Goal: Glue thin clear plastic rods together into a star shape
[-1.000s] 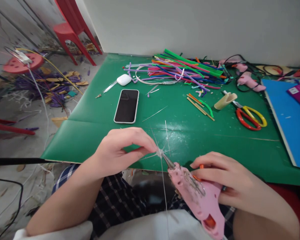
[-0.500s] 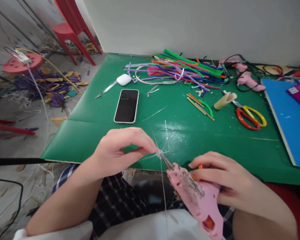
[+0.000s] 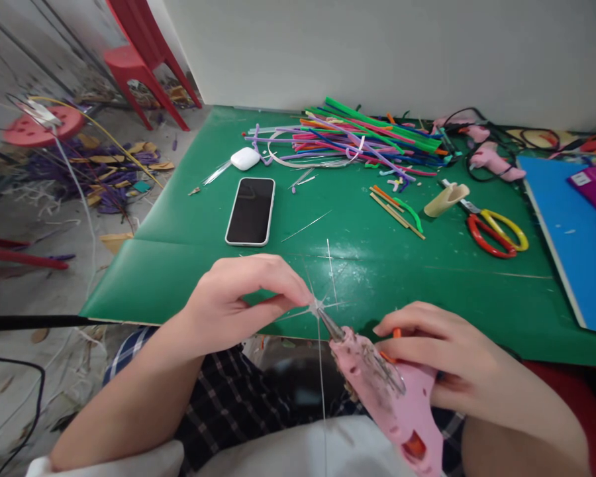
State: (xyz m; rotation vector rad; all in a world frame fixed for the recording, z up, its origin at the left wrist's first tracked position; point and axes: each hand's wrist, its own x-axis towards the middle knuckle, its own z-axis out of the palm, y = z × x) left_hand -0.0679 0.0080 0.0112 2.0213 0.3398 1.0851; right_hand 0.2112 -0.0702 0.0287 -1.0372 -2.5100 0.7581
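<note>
My left hand (image 3: 246,298) pinches a small star-like joint of thin clear wires (image 3: 316,307) near the table's front edge. Several wires fan out from that whitish centre, one of them hanging down past the edge. Wrapped round the handle of a pink hot glue gun (image 3: 385,391) is my right hand (image 3: 437,351), its fingers near the orange trigger. The gun's metal nozzle points up and left, its tip at the wire joint; whether it touches is too small to tell. A loose thin wire (image 3: 332,271) lies on the table just behind.
A phone (image 3: 251,212), a white case (image 3: 245,159) and a heap of coloured pipe cleaners (image 3: 367,136) lie on the green table (image 3: 179,265). Scissors (image 3: 496,232), a hollow tan tube (image 3: 447,200) and a blue board (image 3: 576,245) are at right. Another pink glue gun (image 3: 496,161) lies behind.
Both hands keep nearly the same pose. The nozzle tip stays at the wire joint, and the hanging wire has shifted slightly to the left at its lower end.
</note>
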